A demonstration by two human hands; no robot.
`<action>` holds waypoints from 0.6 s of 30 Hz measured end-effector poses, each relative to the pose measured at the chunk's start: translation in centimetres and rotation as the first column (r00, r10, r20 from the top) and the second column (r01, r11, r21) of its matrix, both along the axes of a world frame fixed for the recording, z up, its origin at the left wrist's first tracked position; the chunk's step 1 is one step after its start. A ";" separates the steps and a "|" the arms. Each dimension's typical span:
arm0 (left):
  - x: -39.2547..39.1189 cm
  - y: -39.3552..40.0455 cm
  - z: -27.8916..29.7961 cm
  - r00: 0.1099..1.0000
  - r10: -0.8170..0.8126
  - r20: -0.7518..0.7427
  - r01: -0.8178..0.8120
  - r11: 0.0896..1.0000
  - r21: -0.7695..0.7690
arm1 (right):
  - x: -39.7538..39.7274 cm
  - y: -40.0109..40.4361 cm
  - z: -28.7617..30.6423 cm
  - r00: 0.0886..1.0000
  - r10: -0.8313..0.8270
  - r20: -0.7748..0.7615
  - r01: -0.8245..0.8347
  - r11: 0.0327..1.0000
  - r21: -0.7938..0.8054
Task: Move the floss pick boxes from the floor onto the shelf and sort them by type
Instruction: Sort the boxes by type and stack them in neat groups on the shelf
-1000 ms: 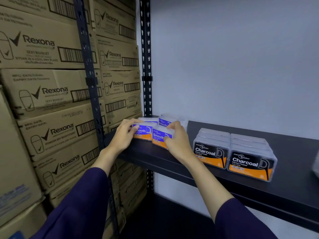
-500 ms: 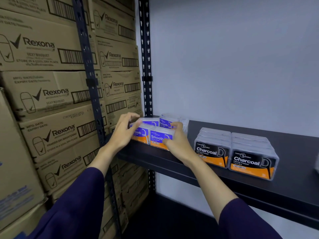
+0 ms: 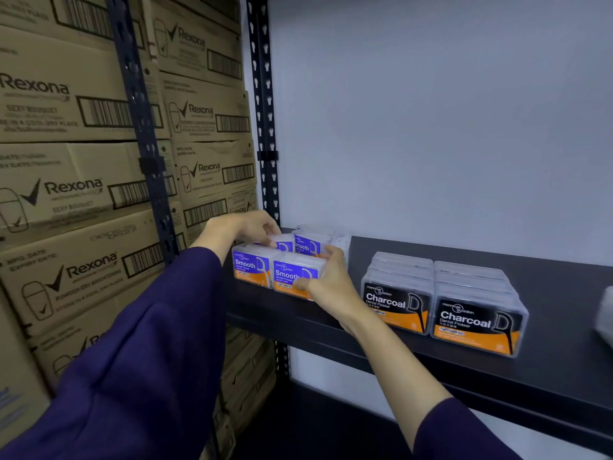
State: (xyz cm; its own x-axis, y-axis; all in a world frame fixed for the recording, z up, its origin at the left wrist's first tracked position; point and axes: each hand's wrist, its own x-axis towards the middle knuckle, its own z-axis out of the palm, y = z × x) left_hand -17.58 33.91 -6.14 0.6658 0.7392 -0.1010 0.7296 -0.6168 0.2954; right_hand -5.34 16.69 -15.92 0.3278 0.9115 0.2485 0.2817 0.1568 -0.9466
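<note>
Several clear floss pick boxes with purple "Smooth" labels (image 3: 252,268) stand at the left end of the black shelf (image 3: 547,353). My left hand (image 3: 245,227) reaches over the front left box and its fingers curl onto a Smooth box in the back row (image 3: 282,244). My right hand (image 3: 328,280) grips the front right Smooth box (image 3: 292,273), thumb on its face and fingers behind it. To the right stand two rows of black-and-orange "Charcoal" boxes (image 3: 394,303), apart from both hands.
Stacked Rexona cartons (image 3: 83,194) fill the rack on the left, behind a dark perforated upright (image 3: 142,144). A second upright (image 3: 263,127) runs up the white wall. A grey object (image 3: 607,313) shows at the shelf's right edge.
My left hand has moved from the front Smooth box up and back to the rear row. The right hand stays on the front right Smooth box. The view has moved closer.
</note>
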 end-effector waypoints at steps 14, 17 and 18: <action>1.0 -4.1 0.9 0.966 -0.169 0.198 0.201 0.967 -0.157 | -0.2 0.8 -0.3 0.993 -0.106 0.041 0.106 0.994 0.013; 1.1 -4.5 0.8 0.969 -0.181 0.169 0.207 0.966 -0.157 | -0.2 0.7 -0.3 0.994 -0.107 0.033 0.107 0.994 0.010; 1.2 -4.7 0.8 0.966 -0.196 0.166 0.221 0.965 -0.145 | -0.1 0.8 -0.3 0.994 -0.105 0.033 0.105 0.994 0.006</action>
